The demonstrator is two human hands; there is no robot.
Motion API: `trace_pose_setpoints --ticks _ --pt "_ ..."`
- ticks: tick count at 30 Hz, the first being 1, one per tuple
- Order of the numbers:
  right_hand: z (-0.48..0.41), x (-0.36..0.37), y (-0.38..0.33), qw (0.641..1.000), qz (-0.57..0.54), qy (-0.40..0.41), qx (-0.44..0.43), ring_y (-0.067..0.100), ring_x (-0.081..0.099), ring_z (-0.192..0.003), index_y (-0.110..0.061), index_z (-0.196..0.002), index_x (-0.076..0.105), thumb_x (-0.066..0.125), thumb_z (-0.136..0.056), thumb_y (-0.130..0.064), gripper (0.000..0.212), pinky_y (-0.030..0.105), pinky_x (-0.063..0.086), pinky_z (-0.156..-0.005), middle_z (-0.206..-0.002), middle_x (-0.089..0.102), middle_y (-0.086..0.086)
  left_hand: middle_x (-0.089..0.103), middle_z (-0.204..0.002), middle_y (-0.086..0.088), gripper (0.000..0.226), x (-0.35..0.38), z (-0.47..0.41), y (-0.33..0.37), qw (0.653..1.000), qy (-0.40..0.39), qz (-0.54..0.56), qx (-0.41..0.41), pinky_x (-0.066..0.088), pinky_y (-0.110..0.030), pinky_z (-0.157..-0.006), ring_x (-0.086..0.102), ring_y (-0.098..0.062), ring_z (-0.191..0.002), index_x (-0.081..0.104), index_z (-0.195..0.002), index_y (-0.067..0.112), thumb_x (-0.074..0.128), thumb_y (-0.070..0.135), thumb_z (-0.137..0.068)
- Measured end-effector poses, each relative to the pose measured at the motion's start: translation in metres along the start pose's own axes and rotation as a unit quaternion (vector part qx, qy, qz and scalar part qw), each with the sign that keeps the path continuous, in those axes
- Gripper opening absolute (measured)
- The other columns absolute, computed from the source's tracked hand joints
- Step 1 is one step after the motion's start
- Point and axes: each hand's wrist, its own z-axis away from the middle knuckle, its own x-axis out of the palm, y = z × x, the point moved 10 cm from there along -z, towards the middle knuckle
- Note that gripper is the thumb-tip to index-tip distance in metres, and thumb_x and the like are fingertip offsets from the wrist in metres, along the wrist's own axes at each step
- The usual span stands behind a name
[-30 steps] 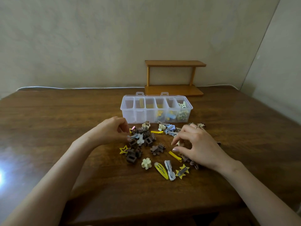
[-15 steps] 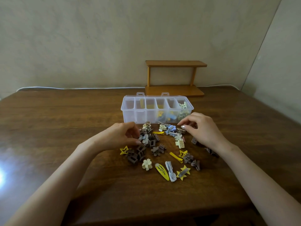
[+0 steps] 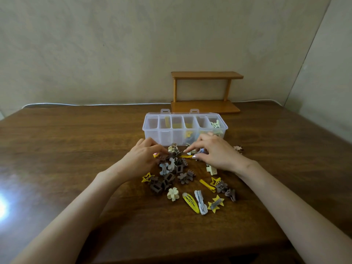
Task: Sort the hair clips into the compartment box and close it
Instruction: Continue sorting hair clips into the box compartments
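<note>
**A:** Which step is in hand here?

**B:** Sorting, and I'd judge it not far along. Most of the hair clips (image 3: pixel 177 168) lie loose in a heap on the worktop (image 3: pixel 76 149), just in front of the compartment box (image 3: pixel 147 130). The box stands open near the wooden shelf (image 3: pixel 205 92). Some compartments hold yellow pieces, and the one at the far right holds pale clips.

**A:** And the hands?

**B:** Both are down at the far edge of the heap, close to the box's front wall. The left hand (image 3: pixel 142 159) has its fingers (image 3: pixel 152 147) drawn narrow and curled over a brown clip (image 3: pixel 163 156). The right hand (image 3: pixel 215 153) curls its fingers (image 3: pixel 192 147) down among small pale and bluish clips, beside a yellow bar clip (image 3: pixel 183 156).

**A:** Is either one holding anything?

**B:** I cannot tell. The fingertips are on the clips, but the clips are tiny and the picture is soft there, so a pinch looks the same as a touch.

**A:** What does the next move call for?

**B:** As I read it, each hand should separate one clip from its neighbours, since the brown ones lie tangled together. Then it lifts the clip over the front wall and drops it into the compartment with its like (yellow with yellow, pale with pale). The nearer clips, stars and flower among them, come later, and closing the box comes last.
</note>
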Motion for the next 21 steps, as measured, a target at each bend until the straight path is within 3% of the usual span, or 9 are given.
trace_pose_setpoints --ticks 3,6,11,17,21 --pt "0.002 0.007 -0.003 1.0 -0.008 -0.025 -0.017 0.009 0.04 -0.095 -0.036 -0.097 0.071 0.059 -0.09 -0.015 0.025 0.025 0.027 -0.083 -0.097 0.054 -0.006 0.044 -0.116 0.007 0.041 -0.001 0.001 0.004 0.999 0.0 0.032 0.015 0.033 -0.025 -0.095 0.034 -0.011 -0.116 0.06 -0.11 0.032 0.049 0.001 -0.087" --pt "0.002 -0.004 0.001 0.999 -0.034 0.012 -0.006 0.006 0.04 -0.09 -0.033 -0.087 0.071 0.055 -0.087 -0.005 0.032 0.025 0.031 -0.078 -0.092 0.055 -0.005 0.047 -0.114 0.008 0.039 -0.005 0.001 0.009 0.999 0.014 0.04 0.023 0.034 -0.026 -0.094 0.036 -0.011 -0.115 0.065 -0.098 0.027 0.047 -0.005 -0.085" --pt "-0.004 -0.006 0.002 1.0 -0.013 0.015 0.009 0.006 0.039 -0.093 -0.033 -0.113 0.064 0.054 -0.092 -0.014 0.03 0.023 0.032 -0.078 -0.091 0.05 -0.007 0.048 -0.125 0.002 0.043 -0.001 -0.001 0.001 0.999 0.015 0.029 0.0 0.034 -0.028 -0.097 0.036 -0.016 -0.119 0.052 -0.123 0.023 0.044 -0.001 -0.089" --pt "-0.002 0.001 0.002 1.0 0.011 0.019 0.018 0.007 0.04 -0.098 -0.029 -0.101 0.068 0.063 -0.087 -0.028 0.015 0.025 0.031 -0.08 -0.096 0.055 -0.006 0.048 -0.112 0.008 0.043 0.003 0.0 -0.004 1.0 -0.012 0.015 -0.016 0.04 -0.031 -0.092 0.039 -0.012 -0.112 0.058 -0.109 0.028 0.043 -0.004 -0.085" --pt "-0.005 0.0 0.004 0.997 0.058 0.045 0.032 0.01 0.041 -0.1 -0.027 -0.098 0.068 0.067 -0.082 -0.04 0.021 0.025 0.031 -0.082 -0.096 0.053 -0.006 0.05 -0.108 0.007 0.042 0.0 0.0 -0.003 1.0 -0.005 0.003 -0.017 0.044 -0.034 -0.088 0.042 -0.014 -0.107 0.058 -0.105 0.025 0.042 -0.007 -0.082"
